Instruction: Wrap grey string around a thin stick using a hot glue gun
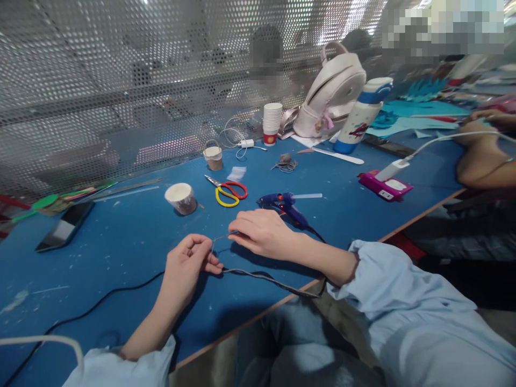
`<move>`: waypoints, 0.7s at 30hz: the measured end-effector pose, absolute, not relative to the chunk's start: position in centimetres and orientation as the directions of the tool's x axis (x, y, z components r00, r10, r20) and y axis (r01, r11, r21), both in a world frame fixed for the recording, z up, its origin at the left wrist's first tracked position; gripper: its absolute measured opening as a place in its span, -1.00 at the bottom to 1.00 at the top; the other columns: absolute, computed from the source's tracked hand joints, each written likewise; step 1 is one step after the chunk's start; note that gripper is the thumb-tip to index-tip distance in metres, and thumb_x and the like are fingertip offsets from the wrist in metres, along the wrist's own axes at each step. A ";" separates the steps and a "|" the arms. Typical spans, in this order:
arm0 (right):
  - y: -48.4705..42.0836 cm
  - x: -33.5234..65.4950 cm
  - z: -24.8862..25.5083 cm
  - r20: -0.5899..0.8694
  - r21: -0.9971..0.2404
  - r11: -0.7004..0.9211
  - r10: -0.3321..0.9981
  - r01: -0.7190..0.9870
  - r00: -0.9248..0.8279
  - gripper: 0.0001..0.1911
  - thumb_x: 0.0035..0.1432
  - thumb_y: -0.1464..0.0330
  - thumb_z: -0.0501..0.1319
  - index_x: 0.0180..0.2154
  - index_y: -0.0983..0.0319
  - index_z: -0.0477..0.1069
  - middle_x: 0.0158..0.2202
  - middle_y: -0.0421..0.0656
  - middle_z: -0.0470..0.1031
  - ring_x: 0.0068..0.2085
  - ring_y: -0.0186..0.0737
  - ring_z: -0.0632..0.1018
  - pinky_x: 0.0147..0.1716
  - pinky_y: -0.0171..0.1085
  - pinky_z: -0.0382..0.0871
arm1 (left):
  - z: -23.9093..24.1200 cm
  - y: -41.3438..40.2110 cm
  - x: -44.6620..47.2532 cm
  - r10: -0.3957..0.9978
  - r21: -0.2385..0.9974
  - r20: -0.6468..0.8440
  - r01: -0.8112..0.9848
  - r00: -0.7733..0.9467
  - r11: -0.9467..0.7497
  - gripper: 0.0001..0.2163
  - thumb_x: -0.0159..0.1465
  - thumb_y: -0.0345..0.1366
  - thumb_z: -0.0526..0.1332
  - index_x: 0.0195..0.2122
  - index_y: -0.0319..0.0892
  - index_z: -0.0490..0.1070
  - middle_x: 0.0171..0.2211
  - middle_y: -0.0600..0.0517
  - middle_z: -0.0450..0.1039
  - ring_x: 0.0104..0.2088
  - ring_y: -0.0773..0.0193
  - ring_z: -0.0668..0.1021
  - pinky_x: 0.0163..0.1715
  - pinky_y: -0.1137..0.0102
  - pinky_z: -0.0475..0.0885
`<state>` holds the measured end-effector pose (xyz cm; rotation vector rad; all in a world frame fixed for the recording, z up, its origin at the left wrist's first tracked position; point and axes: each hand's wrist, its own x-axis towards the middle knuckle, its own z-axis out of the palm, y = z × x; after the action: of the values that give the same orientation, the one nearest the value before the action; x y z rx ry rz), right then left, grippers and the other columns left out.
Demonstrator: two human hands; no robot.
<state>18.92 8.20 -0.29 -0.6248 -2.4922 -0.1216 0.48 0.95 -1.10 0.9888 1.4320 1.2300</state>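
Near the table's front edge, my left hand (188,263) pinches a thin grey cord (264,276) between thumb and forefinger. A length of this cord trails from under its fingers to the right, towards the table edge. My right hand (262,232) is closed on the same strand, and a short stretch of it spans the gap between both hands. Just beyond the right hand lies a blue glue gun (282,202) with a clear glue stick (308,196) in its back. Scissors (229,192) with red and yellow handles lie behind the hands. A paper cup (181,198) stands left of them.
Further back are a small cup with a handle (213,158), a grey cord bundle (285,163), stacked cups (272,123), a backpack (330,97) and a bottle (363,115). A phone (66,226) lies left, a pink power strip (386,186) right. Another person's arm (484,156) rests at far right.
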 end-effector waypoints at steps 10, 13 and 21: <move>8.4 18.7 -0.5 0.491 -0.081 0.879 0.445 0.469 -0.749 -0.68 0.32 0.29 -0.01 -0.35 0.27 0.42 -0.41 -0.14 0.50 -0.41 -0.32 0.43 -0.40 -0.29 0.07 | -1.2 0.9 0.4 0.966 0.985 -0.170 -0.001 -0.197 0.173 -0.77 0.09 -0.15 0.27 -0.38 -0.21 0.36 -0.66 0.09 0.45 -0.62 0.23 0.56 -0.55 0.37 0.49; 8.3 18.9 -0.5 0.501 -0.126 0.889 0.440 0.440 -0.745 -0.73 0.30 0.26 0.03 -0.31 0.27 0.41 -0.38 -0.15 0.52 -0.38 -0.32 0.45 -0.37 -0.30 0.10 | -1.2 1.0 0.4 0.965 0.984 -0.177 -0.009 -0.194 0.178 -0.77 0.09 -0.15 0.27 -0.39 -0.21 0.36 -0.66 0.08 0.44 -0.62 0.23 0.56 -0.55 0.36 0.49; 8.2 19.0 -0.4 0.512 -0.139 0.888 0.444 0.439 -0.735 -0.76 0.29 0.30 0.05 -0.32 0.26 0.42 -0.37 -0.17 0.52 -0.41 -0.35 0.44 -0.42 -0.33 0.11 | -1.2 0.9 0.3 0.968 0.984 -0.176 -0.018 -0.176 0.176 -0.77 0.11 -0.14 0.26 -0.36 -0.21 0.36 -0.65 0.09 0.45 -0.60 0.23 0.56 -0.54 0.36 0.49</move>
<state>18.96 8.22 -0.37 -0.6365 -2.5025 0.0114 0.26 0.92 -1.23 0.9851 1.4157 1.2028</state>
